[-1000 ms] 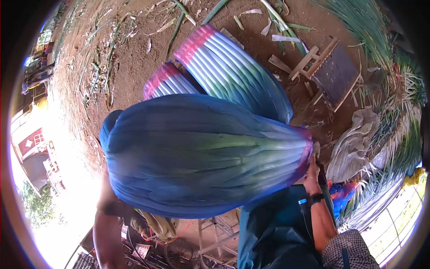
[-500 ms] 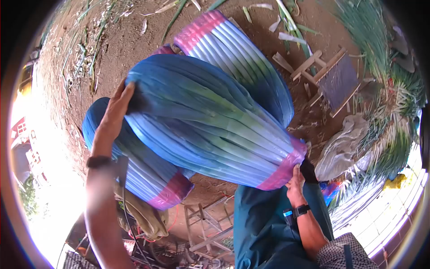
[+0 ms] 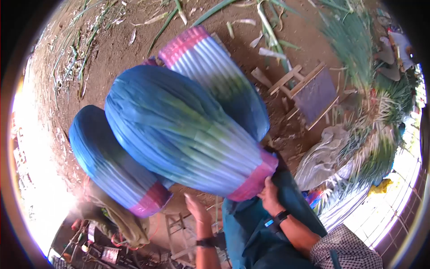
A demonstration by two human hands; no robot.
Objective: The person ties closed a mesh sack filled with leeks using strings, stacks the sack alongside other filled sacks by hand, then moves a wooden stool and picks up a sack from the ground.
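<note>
A large bagged bundle of green onions (image 3: 179, 134) lies slantwise in front of me, in clear bluish wrapping with a pink band at its near end. My right hand (image 3: 269, 197) is at the lower edge of that pink band, thumb and fingers closed on it. My left hand (image 3: 199, 210) is off the bundle, below and left of the band, fingers stretched out and holding nothing. Two similar bundles lie beside it: a left bundle (image 3: 112, 157) and a far bundle (image 3: 219, 76), partly covered by the large one.
A small wooden stool (image 3: 313, 92) lies tipped at the right. Beyond it are loose green onions (image 3: 347, 49) in heaps and a crumpled whitish sack (image 3: 320, 157). Wooden frames (image 3: 179, 231) and a brown cloth (image 3: 127, 219) sit at the lower left. Leaf scraps litter the dirt floor.
My left hand has left the far rounded end of the large bundle and come down toward my body. My right hand stays at the pink band. The view has shifted slightly.
</note>
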